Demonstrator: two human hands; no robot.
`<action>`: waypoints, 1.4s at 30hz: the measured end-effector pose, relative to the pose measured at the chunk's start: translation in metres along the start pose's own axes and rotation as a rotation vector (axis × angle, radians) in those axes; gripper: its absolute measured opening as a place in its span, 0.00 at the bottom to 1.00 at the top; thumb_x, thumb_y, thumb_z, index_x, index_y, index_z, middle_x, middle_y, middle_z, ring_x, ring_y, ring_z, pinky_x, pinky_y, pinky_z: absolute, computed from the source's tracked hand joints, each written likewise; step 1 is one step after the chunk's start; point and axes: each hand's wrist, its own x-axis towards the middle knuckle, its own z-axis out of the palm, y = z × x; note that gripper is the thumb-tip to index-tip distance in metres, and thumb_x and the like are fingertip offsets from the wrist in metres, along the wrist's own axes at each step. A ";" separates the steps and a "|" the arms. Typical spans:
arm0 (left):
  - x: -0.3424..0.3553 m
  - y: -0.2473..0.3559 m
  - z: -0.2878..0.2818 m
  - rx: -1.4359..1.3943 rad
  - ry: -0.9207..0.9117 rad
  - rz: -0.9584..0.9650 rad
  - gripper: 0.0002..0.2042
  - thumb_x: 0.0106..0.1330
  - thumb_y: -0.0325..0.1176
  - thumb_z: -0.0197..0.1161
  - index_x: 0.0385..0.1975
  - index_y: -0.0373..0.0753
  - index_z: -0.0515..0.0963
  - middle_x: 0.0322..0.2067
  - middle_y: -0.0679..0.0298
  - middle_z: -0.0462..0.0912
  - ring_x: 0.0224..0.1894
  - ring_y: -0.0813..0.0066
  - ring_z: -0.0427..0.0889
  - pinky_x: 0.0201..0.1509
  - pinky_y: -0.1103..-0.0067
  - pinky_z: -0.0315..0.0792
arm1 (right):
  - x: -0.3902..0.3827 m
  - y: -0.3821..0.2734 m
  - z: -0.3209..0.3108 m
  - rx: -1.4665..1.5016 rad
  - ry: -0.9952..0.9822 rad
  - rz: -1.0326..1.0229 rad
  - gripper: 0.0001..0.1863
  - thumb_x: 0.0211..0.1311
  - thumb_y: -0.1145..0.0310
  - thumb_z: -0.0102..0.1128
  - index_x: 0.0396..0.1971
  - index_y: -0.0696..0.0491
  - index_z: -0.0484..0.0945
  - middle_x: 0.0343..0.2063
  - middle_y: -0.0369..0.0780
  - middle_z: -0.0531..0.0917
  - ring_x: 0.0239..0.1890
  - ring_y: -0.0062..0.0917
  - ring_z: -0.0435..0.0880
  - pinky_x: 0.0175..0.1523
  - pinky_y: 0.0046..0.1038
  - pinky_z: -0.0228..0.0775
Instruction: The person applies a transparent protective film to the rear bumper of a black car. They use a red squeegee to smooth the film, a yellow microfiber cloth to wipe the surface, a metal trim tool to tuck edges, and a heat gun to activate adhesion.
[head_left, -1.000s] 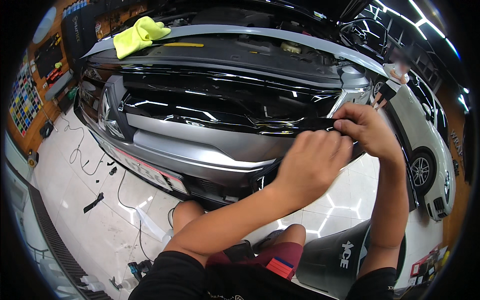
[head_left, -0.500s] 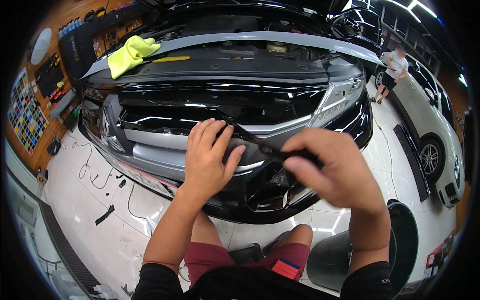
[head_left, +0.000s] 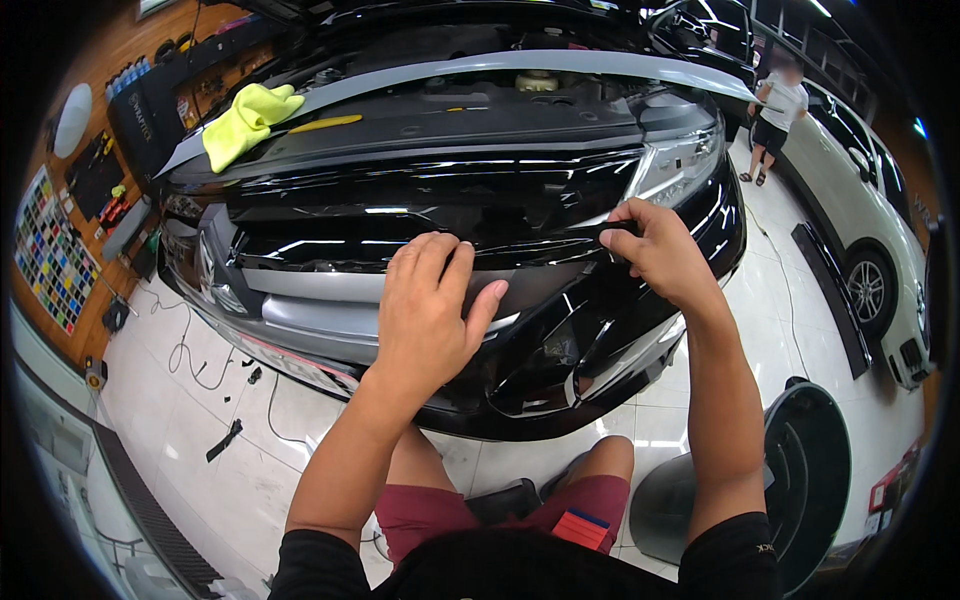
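Observation:
In front of me is the nose of a black car [head_left: 440, 185] with grey grille trim [head_left: 330, 310]. My left hand [head_left: 430, 300] rests on the grille, fingertips on a glossy black band, thumb apart, gripping nothing. Below the headlight [head_left: 680, 165], my right hand [head_left: 655, 250] is closed, thumb against fingers, on the edge of a glossy black film [head_left: 550, 248]. The film appears to stretch from there toward my left fingertips; its exact border is lost among reflections on the black paint.
A yellow-green cloth [head_left: 245, 125], a yellow knife-like tool [head_left: 325, 124] and a long grey strip [head_left: 500, 62] lie across the open engine bay. A dark bin [head_left: 810, 450] stands at my right. Black scraps [head_left: 225, 440] lie on the floor. A person [head_left: 780, 115] stands by a white car [head_left: 850, 190].
My right hand has moved up and away from me toward the headlight, drawing the black film with it. My left hand stays in nearly the same place on the grille.

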 end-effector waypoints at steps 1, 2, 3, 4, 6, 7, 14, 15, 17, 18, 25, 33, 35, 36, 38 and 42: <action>0.000 0.002 0.003 -0.003 0.005 -0.002 0.20 0.59 0.35 0.73 0.48 0.29 0.81 0.49 0.50 0.79 0.54 0.49 0.76 0.61 0.57 0.69 | -0.002 -0.002 -0.003 0.027 -0.010 0.022 0.12 0.64 0.66 0.67 0.40 0.59 0.79 0.24 0.31 0.77 0.25 0.14 0.73 0.30 0.21 0.69; 0.000 0.005 0.006 0.007 0.007 0.020 0.20 0.59 0.35 0.73 0.48 0.30 0.81 0.49 0.51 0.78 0.54 0.50 0.76 0.61 0.57 0.69 | -0.004 -0.002 -0.005 0.054 -0.018 0.045 0.12 0.64 0.65 0.67 0.40 0.58 0.79 0.24 0.30 0.77 0.25 0.14 0.73 0.30 0.21 0.69; -0.001 0.009 0.008 0.017 0.011 0.044 0.21 0.59 0.35 0.73 0.49 0.30 0.81 0.49 0.51 0.78 0.54 0.50 0.76 0.61 0.57 0.69 | -0.004 0.003 -0.005 0.134 -0.018 0.048 0.12 0.64 0.64 0.67 0.39 0.58 0.79 0.24 0.29 0.77 0.25 0.14 0.73 0.31 0.20 0.69; -0.002 0.011 0.010 0.037 0.014 0.063 0.21 0.59 0.34 0.73 0.49 0.30 0.81 0.49 0.51 0.78 0.54 0.50 0.76 0.62 0.57 0.69 | -0.007 0.002 -0.005 0.181 -0.031 0.013 0.13 0.64 0.64 0.67 0.39 0.58 0.80 0.23 0.30 0.77 0.25 0.14 0.74 0.30 0.20 0.68; -0.004 0.018 0.017 0.084 0.032 0.094 0.21 0.58 0.32 0.73 0.51 0.32 0.80 0.48 0.51 0.78 0.53 0.49 0.76 0.63 0.56 0.68 | -0.021 -0.003 -0.008 0.273 -0.054 -0.058 0.13 0.63 0.64 0.67 0.39 0.58 0.81 0.21 0.32 0.76 0.23 0.15 0.74 0.30 0.20 0.66; -0.005 0.017 0.019 0.101 0.038 0.091 0.21 0.58 0.31 0.73 0.51 0.32 0.80 0.48 0.51 0.78 0.53 0.48 0.76 0.64 0.56 0.68 | -0.031 -0.008 -0.010 0.237 -0.085 -0.083 0.12 0.64 0.65 0.67 0.40 0.58 0.81 0.22 0.32 0.78 0.25 0.14 0.74 0.31 0.20 0.66; 0.004 0.040 0.044 0.108 0.172 0.162 0.20 0.52 0.22 0.73 0.47 0.34 0.81 0.42 0.57 0.79 0.45 0.56 0.78 0.50 0.63 0.71 | -0.040 -0.015 -0.019 0.235 -0.078 -0.142 0.09 0.67 0.69 0.65 0.39 0.60 0.81 0.22 0.30 0.77 0.26 0.11 0.70 0.31 0.20 0.64; 0.008 0.042 0.047 0.098 0.164 0.167 0.19 0.51 0.21 0.72 0.46 0.34 0.81 0.41 0.58 0.79 0.44 0.57 0.78 0.49 0.64 0.71 | -0.037 -0.012 -0.020 0.233 -0.076 -0.144 0.09 0.67 0.69 0.65 0.38 0.59 0.81 0.22 0.28 0.77 0.25 0.09 0.71 0.30 0.17 0.63; 0.018 0.044 0.050 0.098 0.172 0.183 0.17 0.51 0.20 0.70 0.43 0.34 0.82 0.39 0.60 0.80 0.41 0.61 0.79 0.45 0.66 0.72 | -0.028 -0.004 -0.018 0.195 -0.078 -0.180 0.08 0.68 0.68 0.64 0.38 0.59 0.81 0.23 0.28 0.79 0.24 0.09 0.73 0.29 0.16 0.63; 0.021 0.046 0.051 0.103 0.167 0.190 0.14 0.51 0.20 0.70 0.40 0.34 0.83 0.37 0.61 0.80 0.38 0.62 0.79 0.42 0.68 0.72 | -0.023 -0.001 -0.017 0.208 -0.083 -0.156 0.09 0.67 0.69 0.64 0.38 0.59 0.81 0.23 0.29 0.78 0.24 0.10 0.72 0.30 0.18 0.64; 0.024 0.069 0.074 0.079 0.116 0.235 0.12 0.55 0.24 0.66 0.40 0.31 0.83 0.35 0.61 0.79 0.36 0.65 0.79 0.38 0.71 0.73 | 0.007 0.016 -0.011 0.119 0.005 -0.105 0.11 0.63 0.68 0.66 0.35 0.63 0.82 0.19 0.36 0.78 0.22 0.17 0.71 0.30 0.25 0.64; 0.030 0.074 0.079 0.157 0.098 0.121 0.14 0.56 0.25 0.68 0.44 0.34 0.82 0.38 0.60 0.78 0.38 0.62 0.77 0.43 0.68 0.70 | 0.008 0.018 -0.002 0.049 0.099 -0.256 0.10 0.63 0.70 0.66 0.36 0.63 0.80 0.20 0.40 0.79 0.23 0.21 0.74 0.31 0.26 0.67; 0.035 0.078 0.077 0.152 0.073 0.112 0.13 0.54 0.23 0.66 0.40 0.33 0.82 0.37 0.60 0.79 0.38 0.63 0.77 0.42 0.68 0.71 | 0.005 0.020 -0.007 0.180 0.061 -0.207 0.09 0.64 0.71 0.66 0.36 0.62 0.79 0.22 0.36 0.79 0.25 0.17 0.73 0.32 0.23 0.66; 0.038 0.079 0.076 0.118 0.111 0.130 0.12 0.53 0.23 0.66 0.39 0.33 0.82 0.36 0.60 0.79 0.37 0.63 0.78 0.40 0.70 0.71 | 0.002 0.019 -0.009 0.245 0.040 -0.183 0.09 0.64 0.72 0.66 0.36 0.62 0.79 0.23 0.34 0.79 0.25 0.15 0.73 0.32 0.22 0.66; 0.036 0.079 0.074 0.092 0.186 0.138 0.12 0.52 0.24 0.66 0.39 0.32 0.82 0.35 0.60 0.79 0.35 0.63 0.78 0.37 0.70 0.72 | -0.009 0.013 -0.015 0.273 0.029 -0.172 0.08 0.64 0.73 0.67 0.35 0.61 0.78 0.23 0.30 0.77 0.26 0.10 0.69 0.32 0.18 0.62; 0.036 0.075 0.078 0.112 0.124 0.154 0.14 0.52 0.26 0.64 0.40 0.30 0.83 0.36 0.60 0.79 0.36 0.65 0.77 0.36 0.72 0.72 | 0.001 0.011 -0.011 0.192 0.082 -0.197 0.07 0.63 0.73 0.67 0.33 0.61 0.79 0.19 0.30 0.74 0.23 0.12 0.67 0.29 0.20 0.59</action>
